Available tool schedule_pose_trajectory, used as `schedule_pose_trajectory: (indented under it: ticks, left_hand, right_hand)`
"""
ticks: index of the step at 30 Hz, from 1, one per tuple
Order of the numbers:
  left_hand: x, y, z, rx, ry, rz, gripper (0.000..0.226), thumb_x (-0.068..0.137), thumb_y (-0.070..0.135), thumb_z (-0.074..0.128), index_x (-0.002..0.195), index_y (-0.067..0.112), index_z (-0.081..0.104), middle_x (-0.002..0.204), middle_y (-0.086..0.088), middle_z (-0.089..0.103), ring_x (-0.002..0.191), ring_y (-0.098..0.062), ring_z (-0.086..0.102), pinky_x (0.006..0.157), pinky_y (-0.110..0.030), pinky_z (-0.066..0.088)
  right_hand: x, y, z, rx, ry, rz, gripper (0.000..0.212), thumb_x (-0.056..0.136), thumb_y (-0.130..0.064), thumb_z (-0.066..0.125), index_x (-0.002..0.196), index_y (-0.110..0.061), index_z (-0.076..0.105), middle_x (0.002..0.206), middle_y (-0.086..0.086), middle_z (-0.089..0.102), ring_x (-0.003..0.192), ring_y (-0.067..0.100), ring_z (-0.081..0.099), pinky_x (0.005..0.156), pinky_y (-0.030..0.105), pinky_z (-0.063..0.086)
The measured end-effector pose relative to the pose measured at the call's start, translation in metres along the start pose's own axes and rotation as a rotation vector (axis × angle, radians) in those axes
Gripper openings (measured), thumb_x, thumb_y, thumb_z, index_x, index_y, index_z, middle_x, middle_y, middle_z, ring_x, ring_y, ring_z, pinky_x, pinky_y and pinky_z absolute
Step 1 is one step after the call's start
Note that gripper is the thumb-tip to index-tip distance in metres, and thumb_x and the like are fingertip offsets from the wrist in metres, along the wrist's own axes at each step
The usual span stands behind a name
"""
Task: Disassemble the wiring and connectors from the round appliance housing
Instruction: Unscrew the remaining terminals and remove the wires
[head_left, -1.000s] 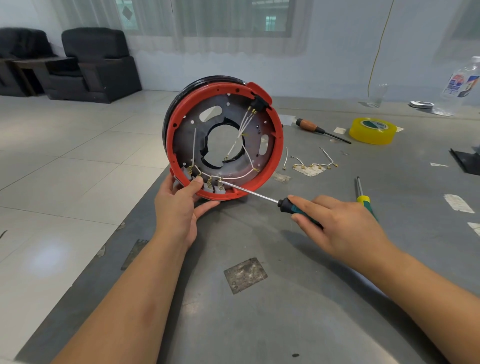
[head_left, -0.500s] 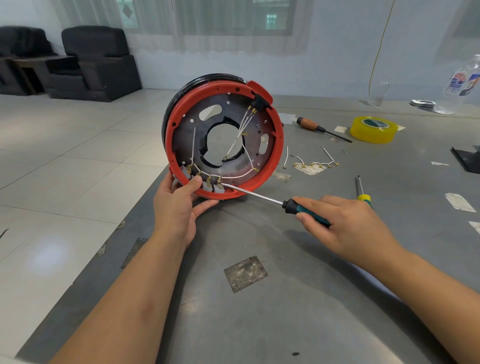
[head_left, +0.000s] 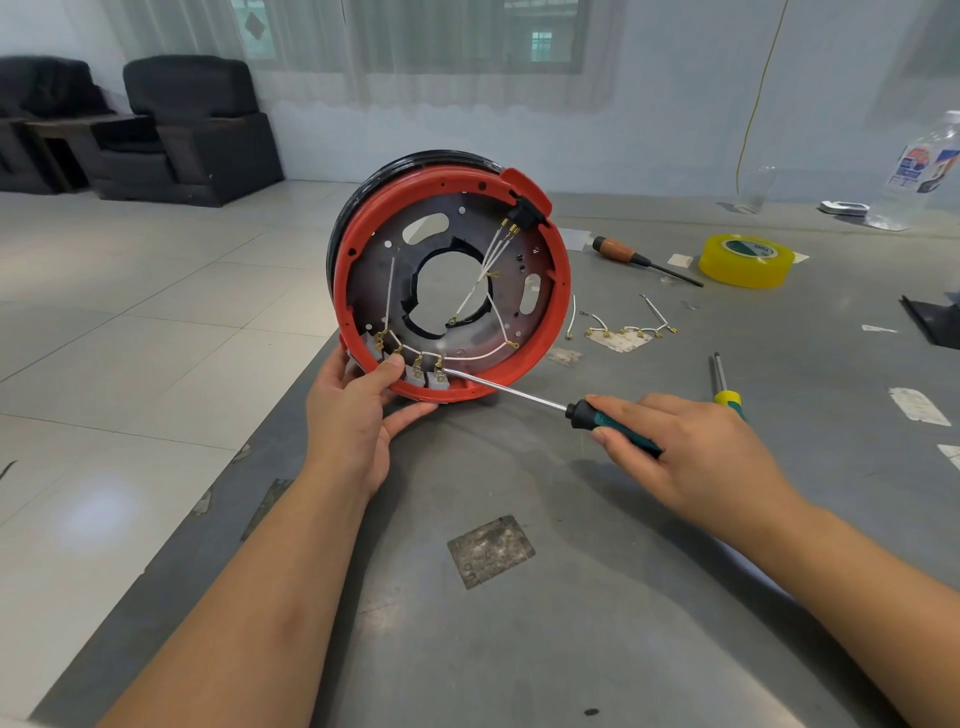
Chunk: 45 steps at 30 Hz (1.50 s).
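Apparently bottle (head_left: 922, 171) label blurred, tape (head_left: 746, 260) print unreadable.

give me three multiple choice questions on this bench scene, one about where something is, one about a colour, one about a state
1. Where does the roll of tape lie?
A. on the table, beyond the right hand
B. inside the housing
C. on the floor

2. What colour is the rim of the round housing?
A. blue
B. red
C. white

3. What is the right hand doing?
A. resting flat on the table
B. holding the water bottle
C. gripping the green-handled screwdriver

Answers:
1. A, the yellow roll sits on the grey table at the far right, past the hand.
2. B, the ring around the dark inner plate is red.
3. C, its fingers curl round the handle, and the tip reaches the terminals at the rim's lower edge, while the left hand steadies the housing.
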<state>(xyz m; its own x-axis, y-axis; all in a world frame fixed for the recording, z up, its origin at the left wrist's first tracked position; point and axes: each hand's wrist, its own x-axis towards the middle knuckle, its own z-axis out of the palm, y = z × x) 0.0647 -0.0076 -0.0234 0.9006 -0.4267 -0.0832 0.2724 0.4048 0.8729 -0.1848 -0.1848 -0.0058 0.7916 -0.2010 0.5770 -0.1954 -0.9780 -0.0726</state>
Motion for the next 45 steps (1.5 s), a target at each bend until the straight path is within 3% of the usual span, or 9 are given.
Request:
schedule_pose_trajectory:
  ticks: [8, 14, 20, 23, 26, 30, 36, 45]
  left_hand:
    - [0.001, 0.0, 0.0, -0.011, 0.018, -0.012, 0.042, 0.1, 0.0, 0.065, 0.139, 0.017, 0.063, 0.121, -0.009, 0.077, 0.097, -0.034, 0.08, 0.069, -0.048, 0.066]
    - [0.001, -0.001, 0.0, -0.025, 0.038, -0.021, 0.038, 0.101, 0.004, 0.065, 0.138, 0.014, 0.062, 0.111, -0.011, 0.08, 0.094, -0.033, 0.08, 0.066, -0.045, 0.066]
    - [-0.001, -0.004, 0.001, -0.01, 0.024, -0.017, 0.036, 0.102, 0.005, 0.065, 0.136, 0.016, 0.064, 0.115, -0.012, 0.079, 0.097, -0.035, 0.079, 0.068, -0.046, 0.066]
    - [0.002, -0.001, -0.001, -0.003, 0.036, -0.007, 0.039, 0.102, 0.003, 0.064, 0.139, 0.015, 0.062, 0.12, -0.01, 0.077, 0.099, -0.033, 0.079, 0.07, -0.047, 0.066]
    - [0.004, 0.001, -0.005, 0.003, 0.035, 0.001, 0.036, 0.102, 0.002, 0.063, 0.136, 0.013, 0.064, 0.118, -0.009, 0.078, 0.099, -0.031, 0.079, 0.071, -0.047, 0.066]
    - [0.004, 0.003, -0.004, 0.002, 0.018, -0.017, 0.029, 0.104, 0.003, 0.059, 0.13, 0.014, 0.066, 0.11, -0.008, 0.081, 0.099, -0.032, 0.079, 0.075, -0.051, 0.066]
    - [0.003, 0.003, -0.001, -0.028, 0.013, -0.04, 0.04, 0.103, 0.003, 0.061, 0.141, 0.014, 0.058, 0.113, -0.01, 0.08, 0.101, -0.036, 0.078, 0.075, -0.053, 0.066]
    - [0.001, 0.002, -0.001, -0.044, -0.006, -0.039, 0.037, 0.101, 0.001, 0.062, 0.136, 0.015, 0.058, 0.107, -0.008, 0.08, 0.099, -0.035, 0.079, 0.073, -0.055, 0.065]
  right_hand:
    - [-0.001, -0.004, 0.002, -0.1, -0.014, -0.014, 0.052, 0.099, -0.05, 0.037, 0.131, -0.025, 0.068, 0.083, -0.005, 0.068, 0.058, 0.019, 0.062, 0.042, 0.029, 0.046]
    - [0.0, -0.011, 0.003, -0.141, 0.007, -0.056, 0.049, 0.098, -0.046, 0.042, 0.129, -0.021, 0.07, 0.083, -0.001, 0.069, 0.054, 0.022, 0.062, 0.041, 0.029, 0.044]
    - [0.001, -0.018, 0.004, -0.163, 0.008, -0.091, 0.049, 0.098, -0.044, 0.043, 0.129, -0.018, 0.069, 0.081, 0.001, 0.068, 0.052, 0.021, 0.061, 0.038, 0.029, 0.043]
    - [-0.001, -0.015, 0.004, -0.122, 0.071, -0.047, 0.036, 0.102, -0.04, 0.055, 0.126, -0.02, 0.072, 0.08, -0.001, 0.069, 0.053, 0.021, 0.061, 0.041, 0.03, 0.047]
    - [-0.003, -0.007, 0.0, -0.091, 0.115, 0.014, 0.034, 0.092, -0.037, 0.062, 0.12, -0.023, 0.076, 0.077, -0.002, 0.07, 0.056, 0.024, 0.063, 0.043, 0.033, 0.05]
    - [-0.002, -0.004, -0.005, -0.038, 0.109, 0.041, 0.033, 0.089, -0.035, 0.064, 0.117, -0.025, 0.078, 0.075, -0.003, 0.07, 0.059, 0.022, 0.064, 0.046, 0.036, 0.051]
    - [0.0, -0.008, -0.008, -0.067, 0.089, 0.028, 0.033, 0.089, -0.037, 0.063, 0.116, -0.026, 0.078, 0.074, -0.004, 0.069, 0.058, 0.023, 0.063, 0.046, 0.03, 0.048]
    - [0.004, -0.013, -0.015, -0.151, 0.062, -0.007, 0.033, 0.091, -0.041, 0.058, 0.116, -0.03, 0.077, 0.076, -0.006, 0.07, 0.056, 0.025, 0.063, 0.043, 0.028, 0.044]
